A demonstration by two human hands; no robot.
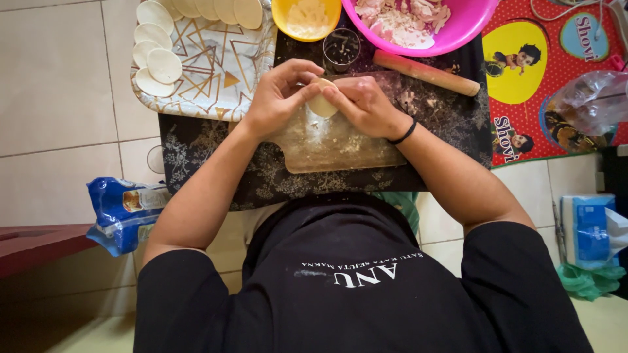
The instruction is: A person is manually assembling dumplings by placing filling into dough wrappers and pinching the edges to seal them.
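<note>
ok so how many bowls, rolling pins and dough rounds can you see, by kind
bowls: 2, a yellow bowl and a pink bowl
rolling pins: 1, the wooden rolling pin
dough rounds on the patterned tray: 9 in view, some cut off by the frame's top edge
dough rounds held: 1, the dough piece between left hand and right hand
total: 13
</note>
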